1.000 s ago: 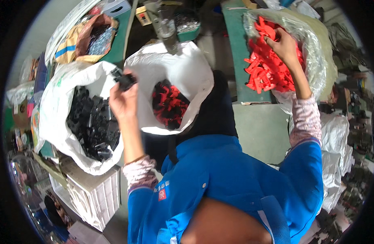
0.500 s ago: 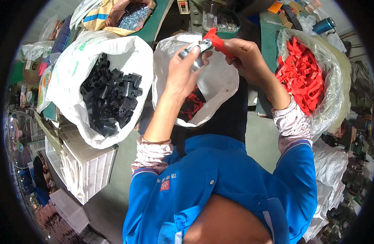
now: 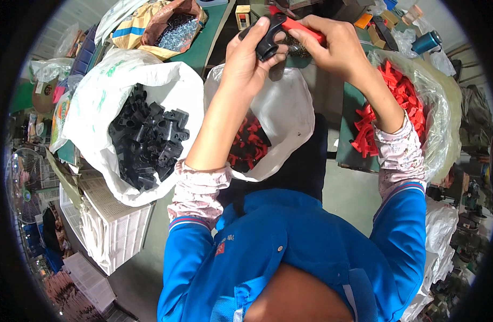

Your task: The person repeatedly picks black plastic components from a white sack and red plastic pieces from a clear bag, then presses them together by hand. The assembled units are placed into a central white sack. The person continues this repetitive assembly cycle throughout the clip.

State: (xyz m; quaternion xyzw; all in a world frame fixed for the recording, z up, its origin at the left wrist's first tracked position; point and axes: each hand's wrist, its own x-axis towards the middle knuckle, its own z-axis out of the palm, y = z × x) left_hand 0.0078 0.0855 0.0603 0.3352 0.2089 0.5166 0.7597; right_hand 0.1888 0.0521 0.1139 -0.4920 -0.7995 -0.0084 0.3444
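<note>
Beyond the middle white bag, my left hand is closed around a black plastic clamp-like part with a round opening. My right hand grips a red plastic lever, its far end meeting the top of the black part. Whether the two are joined there cannot be made out. Inside the middle bag lie red-and-black pieces. To the left, a white bag holds loose black parts; to the right, a clear bag holds red levers.
Several red levers lie on the green table at the right. A sack of small metal pins stands at the back left. A white crate is at the lower left, and a blue-green bottle at the back right.
Both hands have moved up and farther away with the parts. The black part has turned, so its round opening faces nearer. Red levers by my right forearm show more.
</note>
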